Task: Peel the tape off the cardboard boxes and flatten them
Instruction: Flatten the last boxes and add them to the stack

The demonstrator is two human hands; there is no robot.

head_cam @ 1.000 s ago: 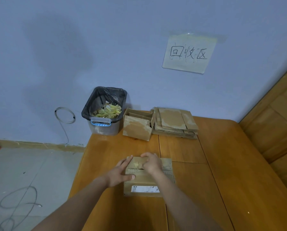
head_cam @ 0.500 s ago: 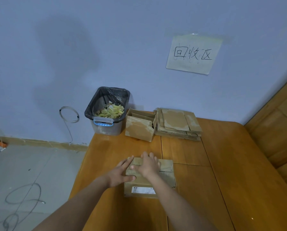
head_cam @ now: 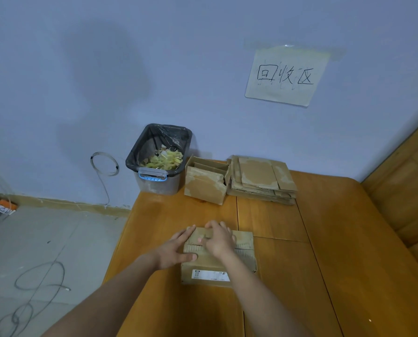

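Cardboard stack (head_cam: 264, 181) lies flattened; one open box (head_cam: 206, 184) waits while your left hand (head_cam: 176, 249) steadies and right hand (head_cam: 217, 240) presses, fingers straight, this box (head_cam: 244, 259).

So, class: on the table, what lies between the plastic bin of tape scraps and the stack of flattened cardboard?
In the head view, one open cardboard box stands between the bin and the flattened stack, close beside both.

wooden table (head_cam: 324, 251) bears boxes (head_cam: 218, 263), bin (head_cam: 158, 159), flattened stack (head_cam: 262, 180).
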